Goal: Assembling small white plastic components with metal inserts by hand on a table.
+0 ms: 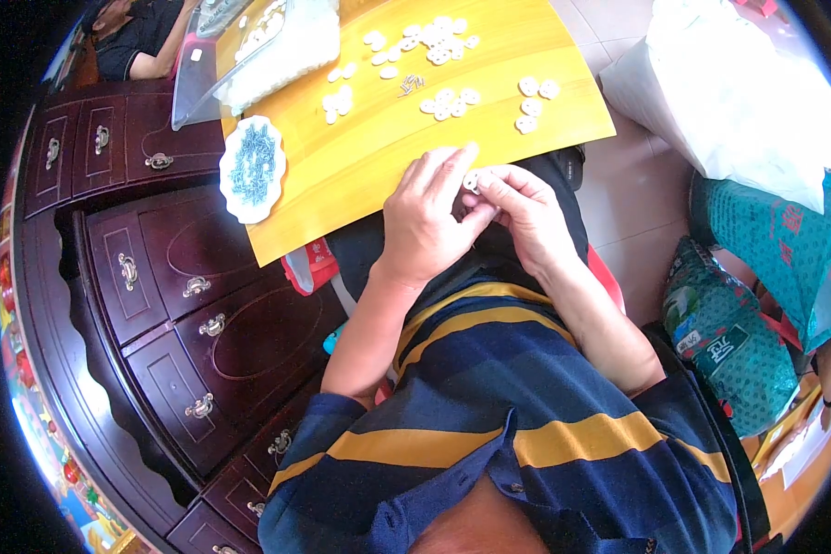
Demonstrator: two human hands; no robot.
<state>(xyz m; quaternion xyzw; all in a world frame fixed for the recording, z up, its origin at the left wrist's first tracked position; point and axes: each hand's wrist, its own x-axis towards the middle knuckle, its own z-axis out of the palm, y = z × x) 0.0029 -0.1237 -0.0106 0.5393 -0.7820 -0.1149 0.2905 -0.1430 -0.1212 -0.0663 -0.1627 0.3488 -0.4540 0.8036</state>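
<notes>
My right hand [531,210] pinches a small white round piece with holes [472,182] between thumb and fingers, just off the table's near edge. My left hand [427,214] is beside it, its fingers stretched out and its thumb reaching under the right hand. A gap shows between the left thumb and forefinger; its palm side is hidden. Beyond the hands, similar white pieces lie on the yellow table [369,171] in loose groups: a middle cluster [449,104], a far cluster [439,39] and a right-hand cluster [528,106]. Small metal screws [411,86] sit among them.
A scalloped white dish [237,209] of small bluish metal parts stands at the table's left. Behind it is a clear plastic bin [277,83] of white pieces. Dark drawers [185,277] line the left; white [729,92] and teal bags [729,342] sit right. Another person's arm [160,60] shows far left.
</notes>
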